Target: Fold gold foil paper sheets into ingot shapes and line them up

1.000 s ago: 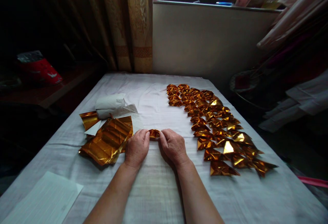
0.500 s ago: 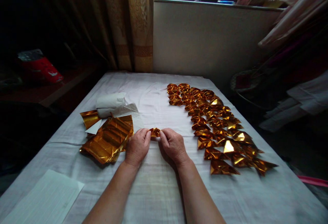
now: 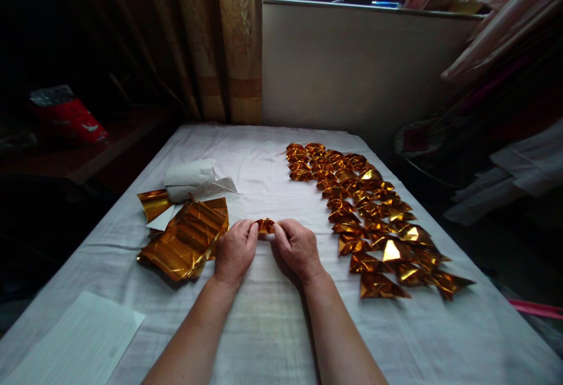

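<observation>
Well along: dozens of folded pieces (image 3: 369,220) laid at two o'clock, foil stack (image 3: 187,241) left at nine, both hands' fingers (image 3: 253,231) pinched shut on one half-folded foil (image 3: 265,225) mid-table.

Foil sheets (image 3: 187,241) lie left of the fingers (image 3: 253,231); rows of folded pieces (image 3: 373,226) lie right; a paper roll (image 3: 189,179) behind-left.

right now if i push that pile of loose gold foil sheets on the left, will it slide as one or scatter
The gold foil sheets look thin and creased, so probably very light and floppy. They lie unevenly fanned, so a push would likely shift the top ones separately. The shiny faces suggest they slip over each other, though the white cloth may drag the bottom one.
</observation>
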`<move>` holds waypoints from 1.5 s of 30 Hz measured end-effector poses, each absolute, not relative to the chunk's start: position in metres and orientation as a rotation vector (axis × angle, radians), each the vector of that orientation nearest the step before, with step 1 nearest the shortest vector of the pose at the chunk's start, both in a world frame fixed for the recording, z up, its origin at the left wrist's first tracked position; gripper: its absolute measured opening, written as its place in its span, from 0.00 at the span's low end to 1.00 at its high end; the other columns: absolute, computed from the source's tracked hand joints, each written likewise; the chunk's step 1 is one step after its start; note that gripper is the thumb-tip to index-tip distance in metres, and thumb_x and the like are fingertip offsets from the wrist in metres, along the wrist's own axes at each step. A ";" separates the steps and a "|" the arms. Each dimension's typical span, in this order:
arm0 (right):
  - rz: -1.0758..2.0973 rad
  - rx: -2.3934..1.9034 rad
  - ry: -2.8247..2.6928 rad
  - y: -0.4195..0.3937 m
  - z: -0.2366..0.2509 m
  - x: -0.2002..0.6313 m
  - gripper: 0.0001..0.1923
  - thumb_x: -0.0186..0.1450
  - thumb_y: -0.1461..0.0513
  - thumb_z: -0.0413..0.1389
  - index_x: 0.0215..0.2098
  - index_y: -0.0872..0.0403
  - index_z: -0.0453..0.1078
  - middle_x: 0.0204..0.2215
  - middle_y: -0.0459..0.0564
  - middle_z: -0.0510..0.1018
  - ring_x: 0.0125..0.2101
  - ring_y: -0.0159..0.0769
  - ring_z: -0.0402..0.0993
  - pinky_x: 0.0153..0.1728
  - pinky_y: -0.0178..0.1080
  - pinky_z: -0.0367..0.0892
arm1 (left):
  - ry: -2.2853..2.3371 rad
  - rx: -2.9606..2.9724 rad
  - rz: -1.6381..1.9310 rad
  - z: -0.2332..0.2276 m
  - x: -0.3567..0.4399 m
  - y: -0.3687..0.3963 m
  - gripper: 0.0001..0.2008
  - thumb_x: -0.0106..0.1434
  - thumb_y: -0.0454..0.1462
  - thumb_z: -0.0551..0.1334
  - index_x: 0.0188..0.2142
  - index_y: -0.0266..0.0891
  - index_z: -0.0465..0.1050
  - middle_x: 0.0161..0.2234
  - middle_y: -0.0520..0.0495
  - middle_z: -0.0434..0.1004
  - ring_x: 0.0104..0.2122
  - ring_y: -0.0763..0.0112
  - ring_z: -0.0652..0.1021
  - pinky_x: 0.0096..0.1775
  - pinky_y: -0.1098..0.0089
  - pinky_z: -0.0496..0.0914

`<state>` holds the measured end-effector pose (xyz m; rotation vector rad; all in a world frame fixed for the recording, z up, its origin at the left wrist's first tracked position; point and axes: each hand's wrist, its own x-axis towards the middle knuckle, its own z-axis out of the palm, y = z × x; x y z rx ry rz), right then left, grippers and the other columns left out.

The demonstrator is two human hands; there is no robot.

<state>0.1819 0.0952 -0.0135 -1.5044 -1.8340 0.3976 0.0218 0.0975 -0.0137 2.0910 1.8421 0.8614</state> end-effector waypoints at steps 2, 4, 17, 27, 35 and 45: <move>0.408 -1.507 -1.802 0.095 -0.012 0.182 0.14 0.68 0.56 0.49 0.30 0.51 0.72 0.27 0.47 0.78 0.28 0.32 0.72 0.32 0.32 0.61 | 1.853 2.083 0.894 -0.013 0.022 0.098 0.14 0.68 0.39 0.52 0.35 0.41 0.75 0.35 0.46 0.80 0.35 0.67 0.78 0.38 0.71 0.69; 0.437 -1.518 -1.754 0.094 -0.012 0.181 0.12 0.66 0.55 0.51 0.31 0.52 0.72 0.26 0.46 0.77 0.26 0.31 0.70 0.31 0.32 0.61 | 1.864 2.072 0.918 -0.013 0.022 0.097 0.13 0.68 0.39 0.52 0.34 0.41 0.75 0.34 0.46 0.80 0.34 0.67 0.78 0.37 0.71 0.69; 0.350 -1.423 -1.694 0.098 -0.022 0.183 0.09 0.65 0.61 0.52 0.36 0.52 0.74 0.31 0.47 0.79 0.26 0.31 0.71 0.32 0.33 0.65 | 1.812 1.971 1.011 -0.016 0.023 0.097 0.12 0.65 0.38 0.57 0.45 0.41 0.77 0.40 0.46 0.83 0.38 0.65 0.82 0.42 0.70 0.73; 0.230 -1.676 -1.748 0.098 -0.018 0.183 0.06 0.64 0.61 0.57 0.34 0.48 0.77 0.30 0.45 0.78 0.30 0.31 0.73 0.31 0.31 0.60 | 1.849 1.947 0.959 -0.018 0.023 0.097 0.12 0.65 0.38 0.58 0.45 0.42 0.77 0.41 0.47 0.83 0.38 0.65 0.82 0.42 0.69 0.73; 0.035 -1.712 -1.694 0.097 -0.018 0.183 0.07 0.64 0.62 0.55 0.31 0.51 0.76 0.29 0.45 0.77 0.27 0.30 0.70 0.31 0.33 0.58 | 1.822 1.924 0.923 -0.010 0.024 0.096 0.13 0.63 0.38 0.61 0.46 0.41 0.76 0.36 0.49 0.83 0.35 0.67 0.82 0.41 0.70 0.73; -0.417 -2.012 -1.748 0.164 0.037 0.232 0.11 0.65 0.59 0.54 0.31 0.52 0.79 0.35 0.53 0.77 0.35 0.40 0.64 0.34 0.40 0.51 | 1.760 1.905 0.959 -0.012 0.023 0.096 0.11 0.64 0.39 0.58 0.41 0.42 0.78 0.37 0.48 0.83 0.34 0.68 0.82 0.38 0.71 0.73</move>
